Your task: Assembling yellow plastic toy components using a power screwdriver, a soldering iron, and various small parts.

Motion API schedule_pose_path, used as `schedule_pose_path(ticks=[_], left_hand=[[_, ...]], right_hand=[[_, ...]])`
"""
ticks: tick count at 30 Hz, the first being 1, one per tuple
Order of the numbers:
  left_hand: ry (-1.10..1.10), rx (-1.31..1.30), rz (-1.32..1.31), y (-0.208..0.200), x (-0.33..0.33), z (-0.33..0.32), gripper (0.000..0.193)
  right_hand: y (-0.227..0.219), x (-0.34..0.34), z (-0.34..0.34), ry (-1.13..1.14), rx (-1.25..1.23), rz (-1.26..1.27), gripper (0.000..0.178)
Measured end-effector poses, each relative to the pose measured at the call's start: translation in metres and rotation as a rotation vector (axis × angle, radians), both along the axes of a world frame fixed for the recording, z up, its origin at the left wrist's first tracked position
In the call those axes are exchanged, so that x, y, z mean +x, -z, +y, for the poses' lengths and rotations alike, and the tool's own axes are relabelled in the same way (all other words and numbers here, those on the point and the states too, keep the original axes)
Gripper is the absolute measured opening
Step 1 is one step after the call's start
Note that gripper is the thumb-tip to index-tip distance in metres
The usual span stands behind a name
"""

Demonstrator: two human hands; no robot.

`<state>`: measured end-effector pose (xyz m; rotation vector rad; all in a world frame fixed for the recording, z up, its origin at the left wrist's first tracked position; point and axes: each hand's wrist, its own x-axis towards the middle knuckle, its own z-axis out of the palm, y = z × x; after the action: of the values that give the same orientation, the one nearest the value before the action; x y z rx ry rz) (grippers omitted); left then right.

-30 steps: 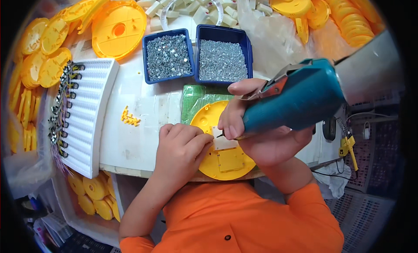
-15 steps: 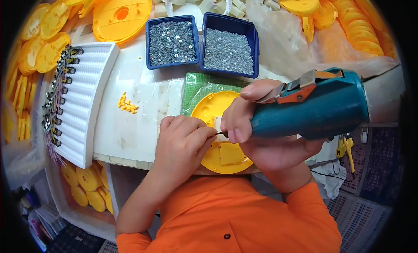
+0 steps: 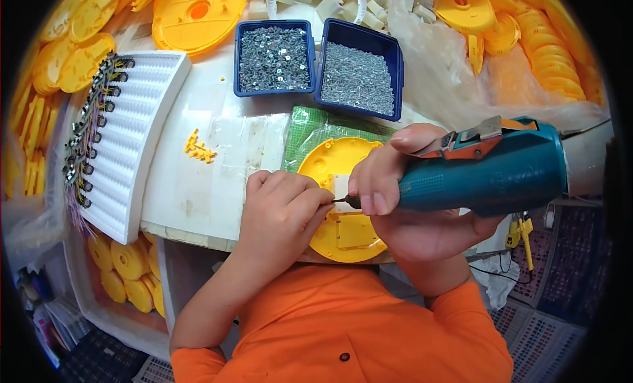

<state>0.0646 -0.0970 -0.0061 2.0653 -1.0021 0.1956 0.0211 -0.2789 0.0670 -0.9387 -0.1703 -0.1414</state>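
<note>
A round yellow plastic disc (image 3: pixel 330 164) lies on a green cutting mat (image 3: pixel 310 129) at the table's near edge. My right hand (image 3: pixel 395 191) grips a teal electric screwdriver (image 3: pixel 484 172), whose bit points left at a small white part on the disc. My left hand (image 3: pixel 283 208) is curled beside the bit tip, its fingertips pinching something tiny that I cannot make out, resting on the disc's left side.
Two blue bins, one of washers (image 3: pixel 273 56) and one of screws (image 3: pixel 359 76), stand behind the mat. A white ribbed tray (image 3: pixel 135 132) with wired parts lies left. Small yellow clips (image 3: pixel 199 149) sit on the table. Yellow discs are piled all around (image 3: pixel 198 17).
The screwdriver has swung lower and more level, its bit now meeting my left fingertips on the disc. The view has shifted slightly closer.
</note>
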Motion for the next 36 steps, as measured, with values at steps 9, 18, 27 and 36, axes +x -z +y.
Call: schedule_pose_path(ticks=[9, 18, 27, 36], left_hand=[[-0.019, 0.089, 0.01, -0.005, -0.003, 0.006, 0.017], [0.03, 0.149, -0.09, -0.006, -0.006, 0.027, 0.018], [0.084, 0.19, -0.17, 0.004, -0.019, 0.02, 0.017], [0.094, 0.152, -0.146, 0.012, -0.015, 0.022, 0.016]], right_hand=[[0.013, 0.001, 0.005, 0.001, 0.009, -0.004, 0.097], [0.031, 0.017, -0.001, 0.053, -0.047, -0.093, 0.102], [0.043, 0.022, 0.005, 0.012, 0.051, -0.132, 0.107], [0.046, 0.021, 0.008, 0.001, -0.034, -0.08, 0.092]])
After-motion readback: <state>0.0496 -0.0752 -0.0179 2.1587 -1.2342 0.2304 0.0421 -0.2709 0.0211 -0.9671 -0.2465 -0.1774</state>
